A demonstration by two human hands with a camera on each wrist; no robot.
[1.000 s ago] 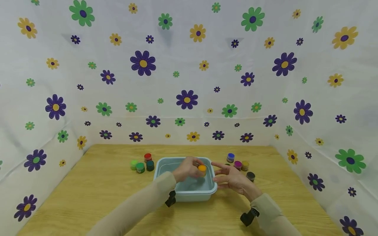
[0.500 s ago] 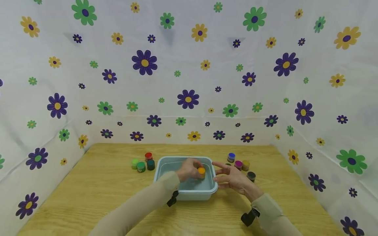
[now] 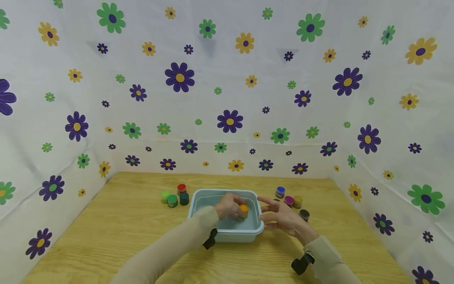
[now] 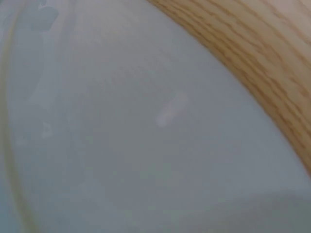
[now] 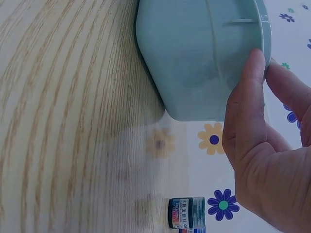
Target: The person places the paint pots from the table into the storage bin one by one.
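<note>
In the head view, a light blue plastic basin [image 3: 235, 232] stands on the wooden table. Inside it, my left hand [image 3: 228, 206] grips a small paint jar with an orange lid [image 3: 243, 212] between thumb and fingers, near the floor of the basin. Whether the jar touches the floor cannot be told. My right hand [image 3: 285, 219] rests its extended fingers against the basin's right rim; the right wrist view has these fingers [image 5: 252, 92] at the rim and outer wall. Only the basin wall [image 4: 146, 121] and some table fill the left wrist view, without the hand.
Left of the basin stand paint jars with red [image 3: 181, 189], light green [image 3: 165, 197], green [image 3: 172, 200] and dark teal [image 3: 184, 198] lids. To the right are blue [image 3: 280, 192], magenta [image 3: 289, 201], ochre [image 3: 297, 202] and black [image 3: 304, 215] jars, close behind my right hand.
My left hand has lowered the orange-lidded paint jar deeper into the basin and slightly leftward within it. The right hand stays at the rim. The head view has shifted a little.
</note>
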